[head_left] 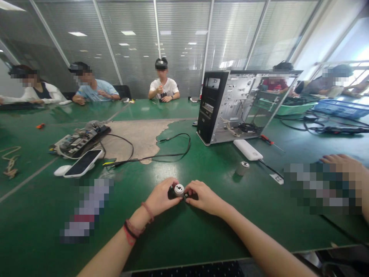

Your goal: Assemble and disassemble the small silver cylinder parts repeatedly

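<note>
My left hand (163, 197) and my right hand (205, 197) meet over the green workbench (138, 234), gripping a small silver metal cylinder (179, 189) between them. Its round end faces up and has a central hole. A dark part (186, 195) shows at the cylinder's side, next to my right fingers, and the hands hide most of the lower body. A similar metal cylinder (242, 168) stands on the bench to the right, apart from my hands. Beyond it lies a white power bank (248, 149).
An open desktop computer case (227, 107) stands ahead. Nearby are a red-handled screwdriver (269, 141), a black cable (161, 152), a smartphone (83, 163), a white mouse (62, 170) and a circuit board (79, 140). Several co-workers sit around the bench. Another person's hand (340, 161) rests at right.
</note>
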Demonstrator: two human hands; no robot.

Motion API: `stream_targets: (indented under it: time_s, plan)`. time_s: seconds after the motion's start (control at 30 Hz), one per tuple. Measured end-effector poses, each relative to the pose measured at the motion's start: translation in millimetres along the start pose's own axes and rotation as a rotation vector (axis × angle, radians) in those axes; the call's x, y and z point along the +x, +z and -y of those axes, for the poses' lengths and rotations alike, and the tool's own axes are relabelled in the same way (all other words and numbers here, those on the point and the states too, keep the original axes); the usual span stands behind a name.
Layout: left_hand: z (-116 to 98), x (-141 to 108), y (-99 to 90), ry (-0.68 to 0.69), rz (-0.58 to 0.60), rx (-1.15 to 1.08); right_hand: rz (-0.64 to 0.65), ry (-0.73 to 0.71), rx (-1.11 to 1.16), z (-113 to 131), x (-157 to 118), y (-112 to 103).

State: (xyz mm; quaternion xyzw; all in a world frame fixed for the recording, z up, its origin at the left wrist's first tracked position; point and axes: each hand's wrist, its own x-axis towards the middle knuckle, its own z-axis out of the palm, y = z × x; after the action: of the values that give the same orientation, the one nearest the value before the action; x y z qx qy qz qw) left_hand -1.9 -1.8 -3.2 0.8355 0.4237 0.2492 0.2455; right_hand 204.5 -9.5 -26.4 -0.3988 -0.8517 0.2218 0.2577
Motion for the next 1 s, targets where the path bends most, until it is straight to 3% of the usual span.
stream_targets:
  time_s: [0.23,0.4,0.57,0.8,0.9,1.0]
  plan:
    - [8,-2,-11.2,0.019,-0.032,-0.007,-0.08,0.008,0.051,10,4,5]
    - [16,-1,-12.2,-0.015,-0.119,0.014,-0.172,0.008,0.083,17,10,16]
    - [18,-1,-10.6,-0.056,-0.113,0.088,-0.181,-0.001,0.082,20,11,19]
    - [23,-1,-6.6,-0.017,-0.111,0.193,-0.173,-0.162,0.035,28,6,14]
    - [22,-1,-7.1,0.003,-0.096,0.211,-0.264,-0.137,0.043,26,3,5]
    - [20,-1,-8.5,0.031,-0.077,0.221,-0.429,-0.011,0.055,15,0,-13]
